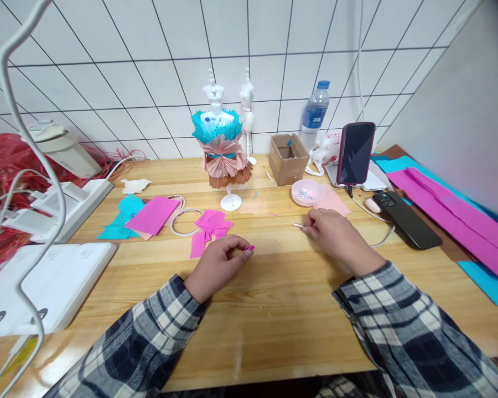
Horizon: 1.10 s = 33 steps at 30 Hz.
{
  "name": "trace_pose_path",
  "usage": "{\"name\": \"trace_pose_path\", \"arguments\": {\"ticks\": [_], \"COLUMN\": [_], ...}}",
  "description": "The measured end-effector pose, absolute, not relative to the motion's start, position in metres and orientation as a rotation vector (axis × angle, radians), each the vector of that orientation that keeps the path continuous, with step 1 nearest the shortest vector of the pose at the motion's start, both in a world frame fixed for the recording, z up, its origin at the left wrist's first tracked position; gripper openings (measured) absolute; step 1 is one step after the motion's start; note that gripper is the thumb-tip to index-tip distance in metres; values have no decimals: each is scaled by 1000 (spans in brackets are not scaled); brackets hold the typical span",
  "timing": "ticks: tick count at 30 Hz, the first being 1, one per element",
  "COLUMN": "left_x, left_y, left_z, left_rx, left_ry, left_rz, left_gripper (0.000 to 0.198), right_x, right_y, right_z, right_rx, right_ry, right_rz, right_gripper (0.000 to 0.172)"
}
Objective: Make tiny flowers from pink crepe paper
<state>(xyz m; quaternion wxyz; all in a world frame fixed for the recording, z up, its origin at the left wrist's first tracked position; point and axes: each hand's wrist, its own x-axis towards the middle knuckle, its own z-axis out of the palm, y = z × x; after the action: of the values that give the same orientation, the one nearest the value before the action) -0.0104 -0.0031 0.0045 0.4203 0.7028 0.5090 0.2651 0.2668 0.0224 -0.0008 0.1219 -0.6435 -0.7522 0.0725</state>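
bright, even light — soft shadows, edges warped

A tiny magenta paper scrap [251,248] is being pinched above the wooden table [274,309]; a thin white stick [299,225] is being held level.

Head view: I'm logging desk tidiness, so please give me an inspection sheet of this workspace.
Surface: wooden table, light planks.
Job's things: pink paper scrap, thin pale stick, cut pink paper pieces, pink dish with beads.
Clutter: mannequin in paper dress, cardboard box, water bottle, propped phone, flat phone.
Grippers: left hand pinches the scrap; right hand pinches the stick.
Cables: white cable looping at left foreground.
Surroundings: white tiled wall; magenta paper sheets at right.
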Motion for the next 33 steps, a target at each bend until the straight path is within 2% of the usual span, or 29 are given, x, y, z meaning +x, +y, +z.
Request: {"name": "trace_pose_path", "arguments": {"ticks": [2, 4, 8, 10, 16, 22, 29, 33], "left_x": [-10, -9, -6, -4, -3, -6, -7, -5], "left_y": [-3, -2, -3, -5, -9, -6, -5, -6], "left_z": [5, 4, 4, 5, 4, 5, 9, 8], "left_rx": [1647, 1572, 1613, 1699, 1969, 2134, 1628, 1293], "left_ry": [1254, 1230, 1213, 1222, 1254, 1161, 1212, 1126], "left_rz": [687, 709, 729, 723, 721, 730, 843, 945], "left_gripper": [22, 22, 22, 21, 17, 16, 16, 16], "right_x": [249, 228, 190, 180, 178, 181, 180, 174], "right_y": [14, 4, -16, -21, -19, -18, -21, -29], "right_z": [6, 10, 5, 1, -2, -1, -5, -3], "right_rx": [-1828, -1619, -1411, -1398, -1428, -1371, -1319, -1333], "right_ry": [-2006, -1856, -1765, -1754, -1772, -1783, -1652, -1801], "right_rz": [300, 560, 929, 1029, 943, 993, 1126, 1101], "right_gripper": [10, 11, 29, 30, 11, 13, 24, 26]}}
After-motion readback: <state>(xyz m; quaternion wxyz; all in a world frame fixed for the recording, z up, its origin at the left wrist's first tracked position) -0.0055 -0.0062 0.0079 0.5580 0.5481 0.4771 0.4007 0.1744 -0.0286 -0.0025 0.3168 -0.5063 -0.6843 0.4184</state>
